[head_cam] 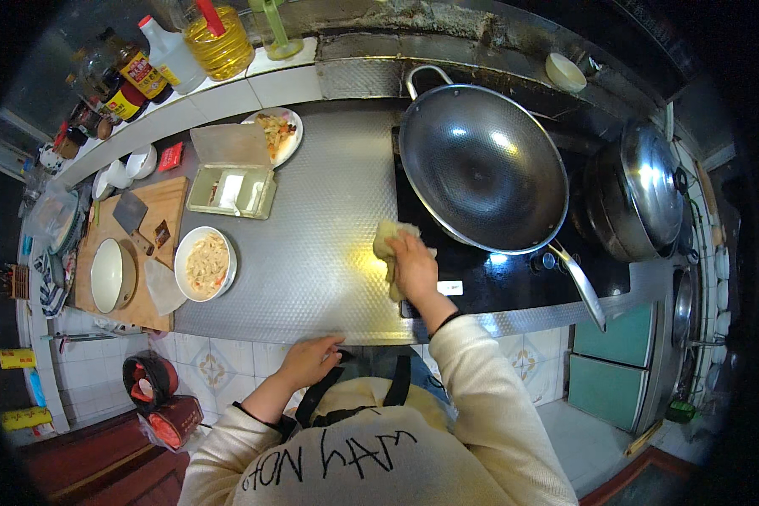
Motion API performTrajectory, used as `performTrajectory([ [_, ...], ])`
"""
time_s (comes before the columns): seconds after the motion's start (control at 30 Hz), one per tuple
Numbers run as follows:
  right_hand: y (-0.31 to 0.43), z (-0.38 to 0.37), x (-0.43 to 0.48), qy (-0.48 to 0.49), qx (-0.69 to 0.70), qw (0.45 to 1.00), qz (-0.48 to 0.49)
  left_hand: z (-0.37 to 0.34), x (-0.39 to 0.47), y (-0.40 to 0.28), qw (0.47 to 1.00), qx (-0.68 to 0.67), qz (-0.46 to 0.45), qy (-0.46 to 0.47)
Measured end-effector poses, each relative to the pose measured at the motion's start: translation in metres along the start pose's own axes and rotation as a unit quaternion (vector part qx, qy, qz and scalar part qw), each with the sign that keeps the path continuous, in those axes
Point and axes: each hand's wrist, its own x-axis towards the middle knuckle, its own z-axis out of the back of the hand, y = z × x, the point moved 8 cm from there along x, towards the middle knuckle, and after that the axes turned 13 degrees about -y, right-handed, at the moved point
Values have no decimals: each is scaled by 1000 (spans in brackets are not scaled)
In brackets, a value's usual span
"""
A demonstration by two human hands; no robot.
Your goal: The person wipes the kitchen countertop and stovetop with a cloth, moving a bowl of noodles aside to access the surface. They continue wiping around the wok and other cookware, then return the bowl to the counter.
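Note:
My right hand [412, 265] presses a yellowish cloth [387, 235] down where the steel countertop [316, 253] meets the left edge of the black glass cooktop [512, 284]. Just beyond that hand, a large wok [481, 171] with a dimpled inside sits on the cooktop, its long handle pointing toward the front right. My left hand [313, 360] is at the front edge of the counter with fingers loosely apart and nothing in it. A white bowl of pale shredded food [206, 264] stands to the left of both hands.
A lidded steel pot [639, 190] stands right of the wok. At left, a wooden cutting board [158, 209] bears a cleaver [131, 215] and an empty bowl [107, 278]. Behind are an open plastic box [262, 199], a plate of food [291, 145] and an oil jug [220, 47] on a ledge.

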Motion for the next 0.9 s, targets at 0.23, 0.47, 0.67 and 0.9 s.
performTrajectory([
  [0.23, 48, 18, -47, 60, 84, 995, -14, 0, -27, 22, 999, -9, 27, -16],
  [0.47, 75, -3, -61, 332, 429, 813, -212, 5, -47, 36, 998, -22, 56, -30],
  [0.67, 53, 34, -31, 0, 25, 998, -52, 8, -51, 42, 997, -34, 50, -47],
  [0.9, 116, -24, -81, 161, -32, 978, 129, 2, -57, 61, 997, -35, 61, -33],
])
